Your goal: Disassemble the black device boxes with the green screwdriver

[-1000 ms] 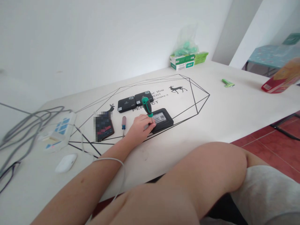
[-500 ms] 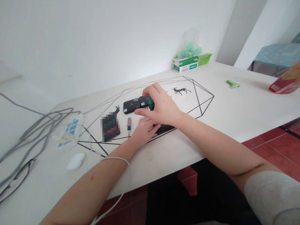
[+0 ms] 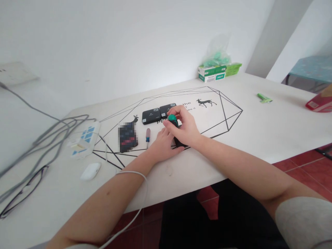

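My right hand (image 3: 185,128) is closed around the green and black handle of a screwdriver (image 3: 172,118), held upright. Its shaft and tip are hidden behind my hands. Under it lies a black flat case (image 3: 178,142), mostly covered. My left hand (image 3: 164,145) grips the case along its left side, with the thumb at its near edge. Two similar black cases, a left one (image 3: 151,116) and a right one (image 3: 167,110), lie side by side just beyond my hands. A smaller screwdriver (image 3: 147,135) with a clear reddish and blue handle lies left of my left hand.
On the left are a pixelated dark item (image 3: 127,137), a clear plastic organizer (image 3: 88,138), a white rounded case (image 3: 90,171), grey cables (image 3: 55,135) and glasses (image 3: 23,192). A white cable crosses my left forearm. Green boxes (image 3: 212,71) stand by the wall; a green razor-like item (image 3: 264,98) lies right.
My right hand has lowered and its fingers have closed in around the screwdriver handle. My left thumb has shifted to the case's near edge. The whole view has moved slightly.
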